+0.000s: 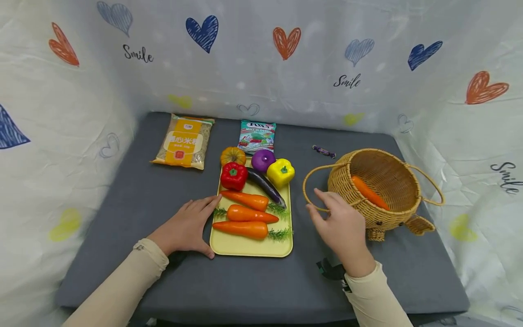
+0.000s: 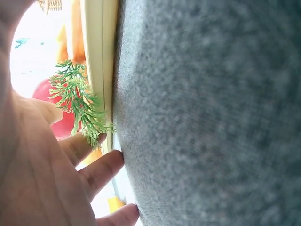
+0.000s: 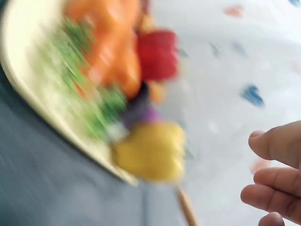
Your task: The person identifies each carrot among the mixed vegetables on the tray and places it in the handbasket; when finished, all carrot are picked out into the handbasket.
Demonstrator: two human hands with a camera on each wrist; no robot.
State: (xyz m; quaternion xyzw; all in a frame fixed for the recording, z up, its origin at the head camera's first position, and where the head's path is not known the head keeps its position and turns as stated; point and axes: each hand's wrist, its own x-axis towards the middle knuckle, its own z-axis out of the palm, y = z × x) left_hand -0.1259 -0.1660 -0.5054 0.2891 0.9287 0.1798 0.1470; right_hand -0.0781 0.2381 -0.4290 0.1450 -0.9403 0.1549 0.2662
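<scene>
My left hand (image 1: 189, 225) rests at the left edge of the yellow tray (image 1: 251, 249), fingers spread, with carrot greens (image 2: 77, 96) beside the fingers in the left wrist view. Three carrots (image 1: 241, 230) lie across the tray. Behind them are a red bell pepper (image 1: 234, 177), an eggplant (image 1: 265, 186), a yellow bell pepper (image 1: 280, 172), a purple onion (image 1: 263, 160) and a small pumpkin (image 1: 233, 156). Between tray and wicker basket (image 1: 384, 221), my right hand (image 1: 342, 227) holds nothing, its fingers overlapping the basket's left handle in the head view. Another carrot (image 1: 371, 194) lies inside the basket.
A bag of grain (image 1: 184, 141) lies at the back left of the grey table (image 1: 175, 284). Behind the tray is a green candy bag (image 1: 257, 136). One wrapped candy (image 1: 324, 151) sits left of the basket's back. Heart-printed cloth (image 1: 253, 68) surrounds the table.
</scene>
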